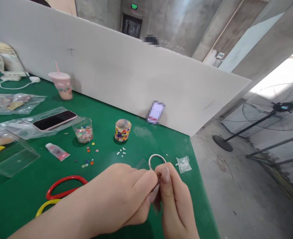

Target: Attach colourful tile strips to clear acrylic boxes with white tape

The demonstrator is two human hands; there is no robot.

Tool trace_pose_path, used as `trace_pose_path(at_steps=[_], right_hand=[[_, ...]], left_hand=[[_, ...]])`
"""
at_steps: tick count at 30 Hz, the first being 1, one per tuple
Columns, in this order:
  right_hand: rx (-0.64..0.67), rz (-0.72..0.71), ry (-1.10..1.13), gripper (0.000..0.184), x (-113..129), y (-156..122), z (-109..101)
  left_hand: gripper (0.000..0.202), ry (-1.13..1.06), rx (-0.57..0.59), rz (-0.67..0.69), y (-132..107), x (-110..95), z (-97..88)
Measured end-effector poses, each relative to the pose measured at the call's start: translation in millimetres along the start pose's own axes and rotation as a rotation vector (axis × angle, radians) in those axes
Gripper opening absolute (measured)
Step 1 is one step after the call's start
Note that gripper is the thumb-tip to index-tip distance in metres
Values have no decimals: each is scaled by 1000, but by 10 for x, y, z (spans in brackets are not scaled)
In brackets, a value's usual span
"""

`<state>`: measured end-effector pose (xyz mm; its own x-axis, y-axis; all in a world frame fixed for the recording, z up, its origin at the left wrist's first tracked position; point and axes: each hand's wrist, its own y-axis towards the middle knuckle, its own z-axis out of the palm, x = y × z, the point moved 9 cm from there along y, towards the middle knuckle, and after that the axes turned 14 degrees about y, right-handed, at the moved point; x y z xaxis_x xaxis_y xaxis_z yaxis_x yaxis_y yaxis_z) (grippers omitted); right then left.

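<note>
My left hand (133, 191) and my right hand (177, 200) meet at the front of the table, fingers closed in a pinch against each other. Between them is a thin piece of clear plastic film (157, 206); its full shape is hidden by my fingers. Just beyond my fingertips shows a white ring (157, 155), its lower part covered by my hands, so I cannot tell whether it is held. To the right lies a small clear plastic bag (183, 165). Scissors with red and yellow handles (66, 177) lie partly under my left forearm.
Farther back stand a mosaic-patterned cup (122, 130), a clear cup of confetti pieces (83, 133) and a pink tumbler (62, 85). A phone (55, 120), a small tube (57, 151) and loose confetti lie leftward. A white partition (111, 76) borders the green table (106, 152).
</note>
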<state>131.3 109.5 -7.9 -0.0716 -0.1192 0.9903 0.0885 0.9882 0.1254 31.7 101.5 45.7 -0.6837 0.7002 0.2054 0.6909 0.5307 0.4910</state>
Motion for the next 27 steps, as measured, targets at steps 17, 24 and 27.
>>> trace_pose_path(at_steps=[17,24,27], right_hand=[[52,67,236,61,0,-17,71],[41,36,232,62,29,-12,55],[8,24,220,62,58,-34,20]], left_hand=[[34,25,-38,-51,30,9,-127],[33,-41,-36,-72,-2,30,-170],[33,-109,-23,-99,2,47,-140]])
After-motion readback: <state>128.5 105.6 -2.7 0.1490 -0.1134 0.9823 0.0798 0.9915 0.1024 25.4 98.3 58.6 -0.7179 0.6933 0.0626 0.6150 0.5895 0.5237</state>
